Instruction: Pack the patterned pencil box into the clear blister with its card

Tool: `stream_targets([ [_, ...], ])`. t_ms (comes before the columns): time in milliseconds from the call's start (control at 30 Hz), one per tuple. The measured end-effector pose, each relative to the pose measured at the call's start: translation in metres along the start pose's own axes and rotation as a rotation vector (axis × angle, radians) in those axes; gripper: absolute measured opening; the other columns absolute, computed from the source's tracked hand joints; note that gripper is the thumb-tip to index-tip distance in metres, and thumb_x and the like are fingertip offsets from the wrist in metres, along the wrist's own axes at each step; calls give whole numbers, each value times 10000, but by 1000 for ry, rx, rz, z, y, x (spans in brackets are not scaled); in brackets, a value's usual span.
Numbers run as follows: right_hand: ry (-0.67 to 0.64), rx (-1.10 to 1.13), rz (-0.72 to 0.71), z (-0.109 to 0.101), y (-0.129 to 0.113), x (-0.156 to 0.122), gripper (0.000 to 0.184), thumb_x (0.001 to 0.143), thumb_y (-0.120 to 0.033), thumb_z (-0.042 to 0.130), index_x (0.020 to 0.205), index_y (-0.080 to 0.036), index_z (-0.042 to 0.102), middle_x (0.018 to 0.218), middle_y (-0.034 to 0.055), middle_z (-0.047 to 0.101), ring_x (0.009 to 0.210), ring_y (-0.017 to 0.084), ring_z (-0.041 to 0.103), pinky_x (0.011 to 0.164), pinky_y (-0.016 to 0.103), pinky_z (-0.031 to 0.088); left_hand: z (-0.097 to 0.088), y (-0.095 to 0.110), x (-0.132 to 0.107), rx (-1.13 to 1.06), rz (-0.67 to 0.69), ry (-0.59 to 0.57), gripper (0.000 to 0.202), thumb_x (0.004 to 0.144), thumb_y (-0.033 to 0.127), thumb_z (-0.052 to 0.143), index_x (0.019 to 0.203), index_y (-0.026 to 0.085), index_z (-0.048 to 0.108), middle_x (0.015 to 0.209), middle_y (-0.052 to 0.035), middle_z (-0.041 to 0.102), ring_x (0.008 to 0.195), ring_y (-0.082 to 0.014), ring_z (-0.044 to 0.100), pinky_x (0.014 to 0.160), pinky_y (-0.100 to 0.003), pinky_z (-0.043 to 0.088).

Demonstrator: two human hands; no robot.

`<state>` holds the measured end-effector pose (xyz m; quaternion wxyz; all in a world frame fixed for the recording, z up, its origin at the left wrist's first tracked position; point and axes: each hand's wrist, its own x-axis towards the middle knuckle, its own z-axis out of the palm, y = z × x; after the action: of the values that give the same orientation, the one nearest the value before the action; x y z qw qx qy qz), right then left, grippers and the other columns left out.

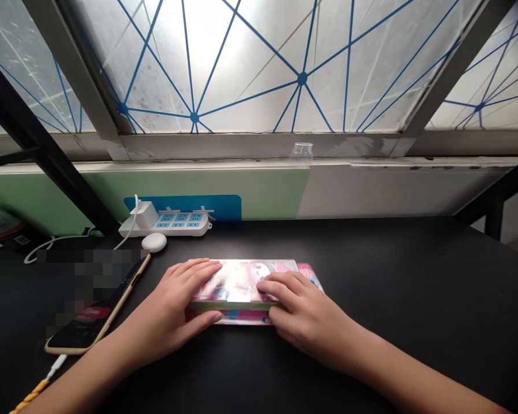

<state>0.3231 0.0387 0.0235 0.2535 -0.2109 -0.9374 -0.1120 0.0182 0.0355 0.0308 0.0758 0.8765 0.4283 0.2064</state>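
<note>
A flat, colourful pencil case (242, 280) with a glossy pink printed lid lies on the black desk (392, 299) in front of me. My left hand (176, 302) rests on its left end, fingers laid over the lid and thumb pressed against the front edge. On the right end sits my right hand (304, 313), fingers on top and thumb hooked at the front side. Both hands grip the case between fingers and thumb. The case's lid looks closed or nearly so.
A phone (99, 313) with a braided cable (34, 391) lies left of my left hand. Behind it are a white power strip (176, 223) with a plugged charger and a small white round object (154, 242). A green and white panel and a window stand at the back.
</note>
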Motion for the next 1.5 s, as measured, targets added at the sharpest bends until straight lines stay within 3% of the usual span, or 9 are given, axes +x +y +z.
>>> stream_targets([
  [133,-65,148,65,1,-1,-5,110,870,-77,587,862,-181,621,1197,91,680,1083,256,593,903,424,515,4,-9,-2,70,-25,-78,802,904,427,717,1579,330,296,1573,-105,477,1450,-364,432,1194,-650,332],
  [267,-117,200,86,-7,1,-6,113,895,-82,580,877,-185,623,1247,88,669,1129,254,573,949,419,495,5,-8,-1,-14,-82,-124,748,880,373,734,1541,333,384,1541,-120,462,1408,-337,473,1128,-511,480],
  [400,-136,336,147,-13,5,-7,103,930,-279,661,867,-211,619,1247,97,672,1132,238,601,975,401,501,5,-1,-1,-46,-72,-91,749,837,236,730,1516,331,429,1490,-122,473,1387,-331,473,1116,-486,494],
  [600,-60,219,497,-21,32,-10,574,850,-524,742,1292,-205,564,1407,208,586,1319,366,534,1048,567,470,4,1,-2,24,9,-24,802,815,196,716,1536,349,399,1475,-114,450,1356,-331,468,1106,-485,496],
  [733,-184,376,676,-28,46,-13,556,848,-561,731,1264,-223,582,1261,136,657,1129,310,650,929,464,562,6,4,-2,136,72,105,795,851,209,695,1557,375,369,1469,-103,431,1358,-354,426,1127,-523,453],
  [933,62,314,536,-29,37,-12,744,762,-488,851,1365,-238,493,1254,118,604,1120,288,633,924,431,574,-2,7,-1,259,58,259,855,907,418,713,1604,345,224,1511,-144,364,1402,-408,330,1172,-652,314],
  [1067,165,101,324,-33,28,-10,564,843,-400,806,1323,-253,546,1154,104,651,1029,272,643,854,410,570,-15,2,2,249,13,413,824,918,449,714,1576,264,253,1514,-177,437,1402,-373,406,1189,-614,291],
  [1233,132,-103,167,-32,27,-11,341,932,-297,702,1255,-240,609,1040,83,735,878,250,682,810,398,543,-16,8,2,323,119,308,241,948,326,680,1160,225,627,1062,-65,750,983,-259,706,1205,-622,213],
  [1500,-23,-170,237,-13,-4,-6,383,947,-201,603,1329,-202,606,1367,158,677,1141,335,698,914,483,583,4,39,-2,412,240,212,134,997,287,591,1059,185,651,1093,-112,744,955,-288,698,950,-502,494],
])
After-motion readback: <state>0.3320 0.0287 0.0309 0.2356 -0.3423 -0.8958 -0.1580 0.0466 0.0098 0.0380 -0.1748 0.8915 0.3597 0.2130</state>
